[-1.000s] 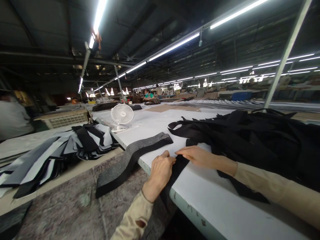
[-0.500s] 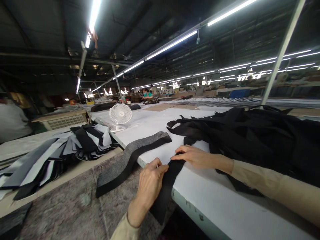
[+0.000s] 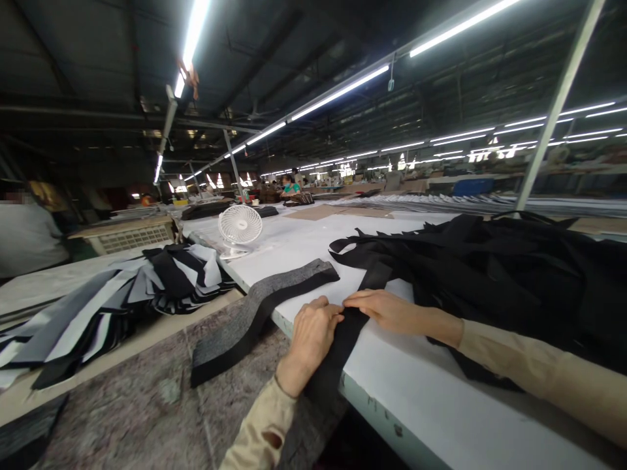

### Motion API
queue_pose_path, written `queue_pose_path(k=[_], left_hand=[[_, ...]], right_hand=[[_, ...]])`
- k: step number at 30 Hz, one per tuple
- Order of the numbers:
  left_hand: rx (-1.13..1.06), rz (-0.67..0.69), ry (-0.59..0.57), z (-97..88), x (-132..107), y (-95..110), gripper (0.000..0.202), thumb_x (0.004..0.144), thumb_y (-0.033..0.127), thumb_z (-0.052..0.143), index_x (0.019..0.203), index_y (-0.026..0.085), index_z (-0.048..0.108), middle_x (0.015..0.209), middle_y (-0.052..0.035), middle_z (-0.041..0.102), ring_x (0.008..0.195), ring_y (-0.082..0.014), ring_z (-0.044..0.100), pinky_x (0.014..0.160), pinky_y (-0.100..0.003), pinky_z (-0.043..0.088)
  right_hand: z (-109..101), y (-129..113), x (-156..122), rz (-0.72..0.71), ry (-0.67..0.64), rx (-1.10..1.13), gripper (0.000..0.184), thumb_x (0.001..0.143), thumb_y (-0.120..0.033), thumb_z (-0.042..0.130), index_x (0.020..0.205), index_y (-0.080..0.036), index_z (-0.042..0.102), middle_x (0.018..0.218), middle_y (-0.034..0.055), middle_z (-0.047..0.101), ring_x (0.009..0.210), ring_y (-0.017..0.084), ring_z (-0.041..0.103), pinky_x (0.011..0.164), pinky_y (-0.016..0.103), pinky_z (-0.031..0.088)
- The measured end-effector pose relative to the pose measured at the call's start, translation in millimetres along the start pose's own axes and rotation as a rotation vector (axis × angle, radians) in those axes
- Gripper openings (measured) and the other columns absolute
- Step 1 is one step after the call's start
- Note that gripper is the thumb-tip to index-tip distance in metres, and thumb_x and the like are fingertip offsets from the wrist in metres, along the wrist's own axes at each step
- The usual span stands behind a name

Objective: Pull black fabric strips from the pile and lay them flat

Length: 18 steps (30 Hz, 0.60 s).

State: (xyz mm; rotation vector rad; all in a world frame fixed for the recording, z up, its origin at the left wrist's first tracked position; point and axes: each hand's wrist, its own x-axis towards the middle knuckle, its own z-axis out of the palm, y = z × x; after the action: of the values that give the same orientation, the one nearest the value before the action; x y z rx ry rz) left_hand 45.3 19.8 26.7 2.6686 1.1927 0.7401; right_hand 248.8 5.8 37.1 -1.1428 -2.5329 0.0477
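Observation:
A black fabric strip [image 3: 343,346] runs from a big pile of black strips [image 3: 490,274] across the edge of the white table [image 3: 431,405] and hangs down toward me. My left hand [image 3: 309,339] pinches the strip's left edge near the table edge, fingers closed on it. My right hand [image 3: 386,308] lies on the strip just beyond, fingers pressed together on the cloth, fingertips almost meeting the left thumb. Both arms wear beige sleeves.
A thick grey felt strip [image 3: 255,313] lies to the left across the table edge onto a mottled grey surface [image 3: 137,405]. Further left lies a fanned stack of grey, white and black pieces [image 3: 122,294]. A small white fan [image 3: 240,225] stands behind. A person [image 3: 24,235] is far left.
My left hand slid back down the strip toward me and then returned up to the table edge beside my right hand. More of the strip now hangs over the edge.

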Motion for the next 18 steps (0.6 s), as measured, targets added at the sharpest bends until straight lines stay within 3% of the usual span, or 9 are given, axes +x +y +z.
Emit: queue_pose_path(k=[4, 8, 13, 18], left_hand=[[-0.202, -0.167, 0.026, -6.1, -15.5, -3.6, 0.025, 0.09, 0.03, 0.049, 0.101, 0.02, 0.069, 0.086, -0.0032, 0.065, 0.082, -0.0171, 0.059, 0.073, -0.027, 0.042], [-0.207, -0.23, 0.024, -8.0, -29.6, -3.5, 0.02, 0.084, 0.022, 0.057, 0.1, 0.022, 0.069, 0.082, -0.001, 0.062, 0.079, -0.0164, 0.058, 0.068, -0.027, 0.04], [-0.164, -0.167, 0.05, -3.3, -32.0, -0.3, 0.023, 0.087, 0.019, 0.049, 0.096, 0.023, 0.07, 0.082, -0.0022, 0.06, 0.081, -0.0165, 0.056, 0.07, -0.028, 0.04], [0.01, -0.019, 0.097, -1.7, -35.5, 2.4, 0.029, 0.09, 0.015, 0.043, 0.097, 0.021, 0.07, 0.082, -0.0034, 0.059, 0.083, -0.0181, 0.054, 0.076, -0.032, 0.04]], right_hand=[[0.0, 0.8, -1.1, 0.032, -0.024, 0.01, 0.049, 0.079, 0.001, 0.037, 0.119, -0.014, 0.061, 0.12, 0.0123, 0.062, 0.114, 0.023, 0.056, 0.098, 0.04, 0.044], [-0.3, -1.6, -2.0, 0.07, -0.015, 0.026, 0.052, 0.076, 0.004, 0.038, 0.121, -0.01, 0.059, 0.123, 0.0153, 0.06, 0.117, 0.024, 0.053, 0.1, 0.042, 0.042], [7.0, 5.5, -5.7, 0.067, 0.027, 0.038, 0.053, 0.075, 0.004, 0.039, 0.121, -0.011, 0.059, 0.13, 0.0162, 0.054, 0.121, 0.024, 0.051, 0.103, 0.041, 0.041], [6.0, 6.0, -6.5, 0.071, -0.054, -0.023, 0.06, 0.073, 0.008, 0.036, 0.125, -0.013, 0.057, 0.135, 0.0141, 0.05, 0.123, 0.021, 0.048, 0.105, 0.037, 0.038]])
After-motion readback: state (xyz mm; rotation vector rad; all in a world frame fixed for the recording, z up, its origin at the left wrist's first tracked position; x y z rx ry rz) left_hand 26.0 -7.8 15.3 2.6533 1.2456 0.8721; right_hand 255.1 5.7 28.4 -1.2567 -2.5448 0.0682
